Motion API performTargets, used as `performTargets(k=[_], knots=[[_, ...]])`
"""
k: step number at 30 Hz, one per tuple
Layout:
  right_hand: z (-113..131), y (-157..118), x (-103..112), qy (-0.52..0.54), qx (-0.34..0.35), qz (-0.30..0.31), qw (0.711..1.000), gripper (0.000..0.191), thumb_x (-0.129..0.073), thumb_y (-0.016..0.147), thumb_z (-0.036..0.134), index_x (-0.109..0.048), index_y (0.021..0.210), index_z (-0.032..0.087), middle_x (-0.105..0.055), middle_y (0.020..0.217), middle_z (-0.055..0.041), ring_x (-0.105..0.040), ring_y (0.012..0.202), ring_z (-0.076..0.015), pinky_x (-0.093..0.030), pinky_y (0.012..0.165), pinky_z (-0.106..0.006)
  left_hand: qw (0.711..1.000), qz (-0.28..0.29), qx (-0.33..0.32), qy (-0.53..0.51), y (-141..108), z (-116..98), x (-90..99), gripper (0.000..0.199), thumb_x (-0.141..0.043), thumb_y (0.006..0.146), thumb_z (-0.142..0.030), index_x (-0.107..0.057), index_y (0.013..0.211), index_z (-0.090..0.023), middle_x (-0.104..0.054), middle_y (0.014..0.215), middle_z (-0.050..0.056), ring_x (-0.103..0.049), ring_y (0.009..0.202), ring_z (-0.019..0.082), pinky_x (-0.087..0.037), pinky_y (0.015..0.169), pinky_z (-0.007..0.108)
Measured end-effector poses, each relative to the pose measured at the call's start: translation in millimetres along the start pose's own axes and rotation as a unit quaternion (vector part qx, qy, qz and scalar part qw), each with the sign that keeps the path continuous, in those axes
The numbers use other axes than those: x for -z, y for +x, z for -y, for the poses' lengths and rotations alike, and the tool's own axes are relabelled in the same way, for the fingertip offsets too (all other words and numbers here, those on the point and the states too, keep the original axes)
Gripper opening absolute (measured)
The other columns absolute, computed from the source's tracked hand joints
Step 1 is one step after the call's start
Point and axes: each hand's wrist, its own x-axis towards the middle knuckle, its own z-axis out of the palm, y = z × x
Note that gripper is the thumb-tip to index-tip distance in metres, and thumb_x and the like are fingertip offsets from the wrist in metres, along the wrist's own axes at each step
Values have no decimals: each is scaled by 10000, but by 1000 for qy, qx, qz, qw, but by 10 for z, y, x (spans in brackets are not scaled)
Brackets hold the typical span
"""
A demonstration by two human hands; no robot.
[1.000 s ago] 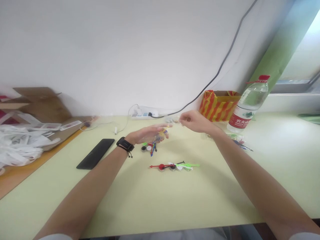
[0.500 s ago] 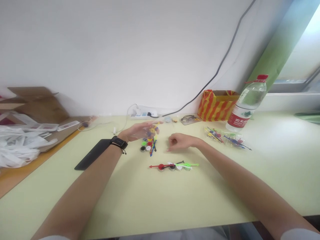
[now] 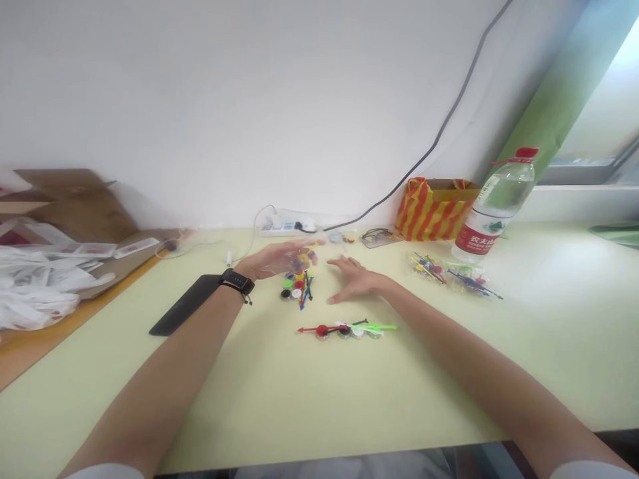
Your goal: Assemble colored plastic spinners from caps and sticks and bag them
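Observation:
My left hand [image 3: 273, 259], with a black watch [image 3: 237, 282] on its wrist, holds a clear plastic bag with yellow and blue pieces [image 3: 305, 258] in it. Just below lies a pile of coloured discs and arrows [image 3: 298, 287]. To the right of the pile is my right hand [image 3: 352, 279], fingers spread, nothing in it. Nearer me, a row of round pieces with red, black, white and green arrows [image 3: 347, 330] lies on the table. Filled clear bags [image 3: 449, 274] rest further right.
A water bottle [image 3: 494, 206] and a striped bag [image 3: 434, 209] stand at the back right. A black flat object [image 3: 187, 306] lies left, beyond it plastic bags [image 3: 40, 283] and a cardboard box [image 3: 80, 206]. A power strip [image 3: 284, 228] is by the wall.
My right hand has opened from a closed, curled shape, its fingers now spread. My left hand stays almost in place with the bag.

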Motion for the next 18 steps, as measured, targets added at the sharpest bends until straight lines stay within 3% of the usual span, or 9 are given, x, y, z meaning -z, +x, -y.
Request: performTargets(k=[5,7,9,13,16,18], knots=[[-42,-13,20,-9,20,8,1000,1310,-783,601,827,-183,1652,327,49,1744,-96,110,1593,-338,-33,1281,-540,1000,1,-6,5,-3,-11,-25,563,-523,1005,-463,-498,1510,-216,-596,1131,135,-510,858,191,-398,757,296],[-88,-36,80,18,50,19,998,1167,-725,692,824,-249,1636,329,-61,1743,-93,-4,1601,-334,-102,1283,-521,1000,4,-7,6,4,-14,-26,572,-524,1001,-465,-493,1515,-216,-591,1142,139,-508,866,196,-399,760,297],[-141,-58,164,71,83,35,993,962,-676,785,787,-389,1576,319,-258,1699,-93,-220,1563,-323,-228,1259,-476,1000,8,-7,7,10,-18,-28,582,-526,996,-465,-485,1522,-219,-589,1151,141,-503,852,194,-401,762,298],[-252,-100,333,222,110,42,968,607,-667,865,698,-673,1263,239,-607,1427,-101,-520,1332,-289,-388,1145,-412,1000,14,-13,9,10,-22,-28,608,-543,978,-492,-488,1521,-224,-590,1157,140,-501,842,194,-405,770,302],[-326,-184,380,325,102,61,938,564,-642,874,718,-684,1017,174,-705,1112,-110,-629,1020,-233,-485,958,-370,1000,17,-18,11,-3,-30,-10,611,-527,981,-517,-491,1516,-223,-593,1163,146,-507,834,197,-406,769,305],[-355,-309,351,388,104,88,912,597,-586,884,761,-645,935,169,-678,926,-86,-601,822,-197,-492,787,-337,1000,16,-24,10,-15,-41,4,604,-504,992,-520,-487,1518,-223,-591,1166,151,-511,833,200,-404,762,308]])
